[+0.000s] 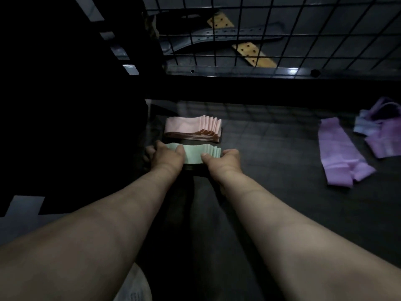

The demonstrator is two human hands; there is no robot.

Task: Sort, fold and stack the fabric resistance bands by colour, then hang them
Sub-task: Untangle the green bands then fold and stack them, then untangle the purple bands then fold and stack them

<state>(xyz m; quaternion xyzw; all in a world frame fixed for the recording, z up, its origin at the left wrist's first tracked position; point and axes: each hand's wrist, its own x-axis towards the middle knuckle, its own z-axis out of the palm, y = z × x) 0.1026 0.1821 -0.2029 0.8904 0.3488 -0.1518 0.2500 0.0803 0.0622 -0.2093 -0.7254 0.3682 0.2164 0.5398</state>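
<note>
Head view: both hands work at one stack on a dark table (271, 170). The left hand (167, 156) grips the left end of the green stack (196, 154), thumb on top and fingers curled round the far side. The right hand (225, 158) clamps the right end of the same stack, thumb pressed on the top band and fingers wrapped under the fanned edges. The green stack lies near the left side of the table, just in front of the pink stack (193, 128), with a narrow dark gap between the two. The pink stack is folded and piled, its right-hand ends fanned out. The purple bands (340, 148) lie well apart at the right (one flat and long, others in a loose heap near the right edge (382, 135)); these look unfolded. A wire grid (282, 35) stands behind the table. Judged status: two colours sorted, folded and stacked; the green stack appears to be in squaring-up or placement. Remaining: fold and stack the purple bands, then hang all of them.
</note>
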